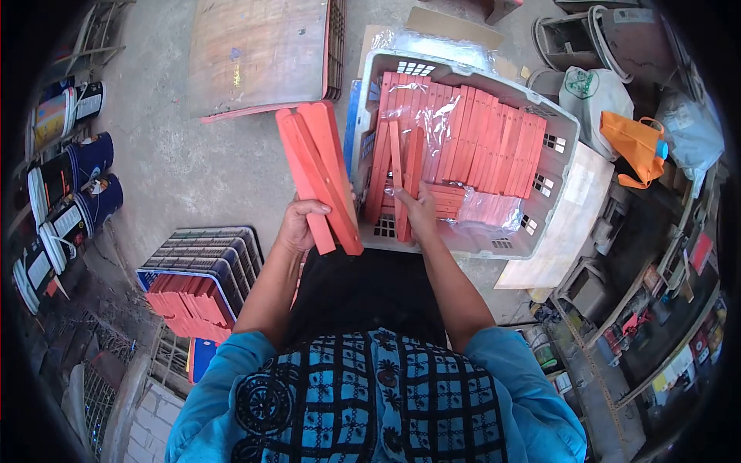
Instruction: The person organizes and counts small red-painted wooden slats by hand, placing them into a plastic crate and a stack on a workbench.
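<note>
My left hand (299,224) is closed around a few red wooden slats (318,166), held tilted to the left of the crate. Thumb on top, the other fingers go out of sight behind them. Over the near left part of the grey plastic crate (567,185), my right hand (419,212) grips red wooden strips (409,174) that stand at a slant. Inside the crate, rows of similar red slats (494,139) lie side by side, with clear plastic film (494,212) over and between some of them.
At the lower left, a dark blue-rimmed basket (231,247) holds more red pieces (185,305). A large wooden board (262,58) lies ahead. Paint buckets (96,154) line the left side. An orange bag (629,147) and a white sack (590,100) stand right of the crate.
</note>
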`<state>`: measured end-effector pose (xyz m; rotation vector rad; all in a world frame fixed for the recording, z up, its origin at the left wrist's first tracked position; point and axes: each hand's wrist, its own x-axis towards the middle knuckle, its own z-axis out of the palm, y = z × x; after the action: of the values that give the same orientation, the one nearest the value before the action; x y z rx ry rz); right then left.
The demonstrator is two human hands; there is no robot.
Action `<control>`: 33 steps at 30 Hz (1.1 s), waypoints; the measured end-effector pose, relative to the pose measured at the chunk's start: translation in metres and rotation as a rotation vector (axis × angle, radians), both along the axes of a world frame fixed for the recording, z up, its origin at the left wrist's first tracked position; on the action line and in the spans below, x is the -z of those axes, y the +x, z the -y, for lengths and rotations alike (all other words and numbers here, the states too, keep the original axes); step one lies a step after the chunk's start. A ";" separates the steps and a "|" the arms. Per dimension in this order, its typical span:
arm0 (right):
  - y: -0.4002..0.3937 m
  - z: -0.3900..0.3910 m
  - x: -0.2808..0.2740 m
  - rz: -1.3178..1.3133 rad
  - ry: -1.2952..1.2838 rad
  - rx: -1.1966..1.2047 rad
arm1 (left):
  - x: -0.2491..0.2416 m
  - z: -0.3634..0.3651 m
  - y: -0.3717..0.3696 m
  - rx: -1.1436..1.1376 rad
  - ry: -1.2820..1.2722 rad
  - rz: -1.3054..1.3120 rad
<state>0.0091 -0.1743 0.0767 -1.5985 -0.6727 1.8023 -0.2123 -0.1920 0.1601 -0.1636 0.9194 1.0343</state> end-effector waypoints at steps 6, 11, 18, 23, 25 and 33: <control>-0.021 0.002 0.024 0.680 0.060 -0.362 | 0.003 0.016 -0.029 -0.039 -0.006 -0.090; -0.015 0.013 0.035 0.800 0.185 -0.281 | 0.004 0.018 -0.032 -0.045 0.002 -0.066; -0.015 0.002 0.034 0.794 0.180 -0.246 | 0.005 0.013 -0.032 -0.039 0.032 -0.045; -0.010 0.005 0.050 0.844 0.329 -0.351 | 0.005 0.012 -0.033 -0.030 -0.015 -0.037; -0.006 0.001 0.048 0.709 0.172 -0.293 | 0.002 0.011 -0.032 -0.029 -0.028 -0.026; -0.008 -0.013 0.053 0.728 0.069 -0.247 | 0.005 0.009 -0.025 -0.025 -0.018 -0.014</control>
<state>0.0009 -0.1611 0.0234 -2.2070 -1.2846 1.2948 -0.2373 -0.2011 0.1552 -0.1838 0.9414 1.0514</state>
